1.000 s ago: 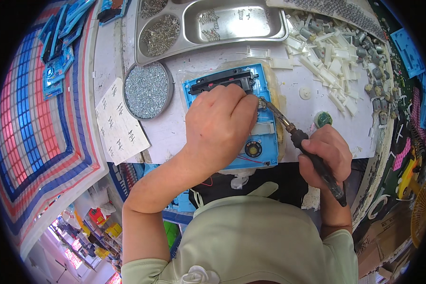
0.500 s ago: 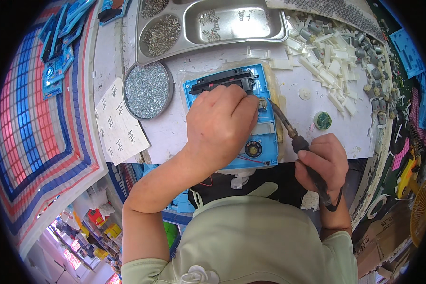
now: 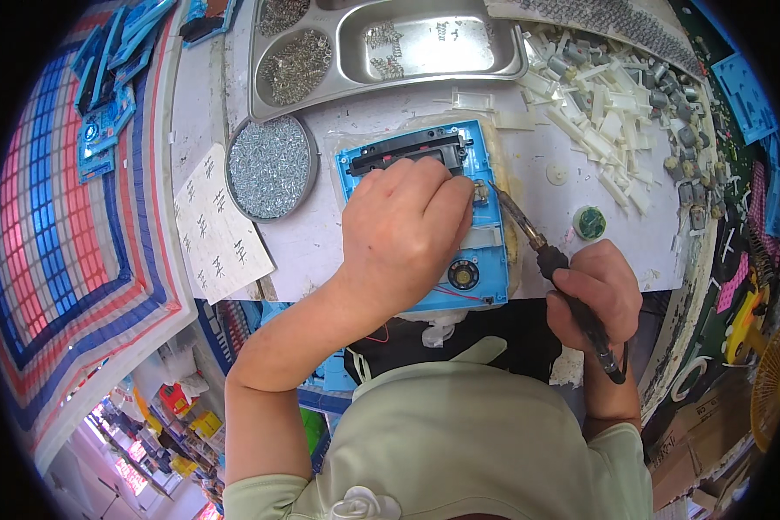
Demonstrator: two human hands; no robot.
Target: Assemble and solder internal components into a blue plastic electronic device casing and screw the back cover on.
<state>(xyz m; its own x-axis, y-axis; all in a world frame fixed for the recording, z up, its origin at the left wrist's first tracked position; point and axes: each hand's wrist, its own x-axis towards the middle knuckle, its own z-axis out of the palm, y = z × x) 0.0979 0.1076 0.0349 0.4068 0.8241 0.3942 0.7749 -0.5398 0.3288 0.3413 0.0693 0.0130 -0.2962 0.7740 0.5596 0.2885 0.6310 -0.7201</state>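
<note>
In front of me lies a blue plastic housing with a black part along its far side and a small round speaker near its front edge. My left hand is bent over the housing, fingers closed; whatever they pinch is hidden beneath the hand. A soldering iron with a dark handle is gripped in my right hand. Its tip reaches the right side of the housing, close to a small metal part beside my left fingers. Whether the tip touches anything, I cannot tell.
A metal tray of springs stands at the back, with a round dish of small screws in front. White plastic parts and small motors are heaped at right, near a small green-topped tub. A paper sheet lies left.
My right hand has shifted slightly to the right, the soldering iron's handle end swinging with it. The left hand and the housing stay almost in place.
</note>
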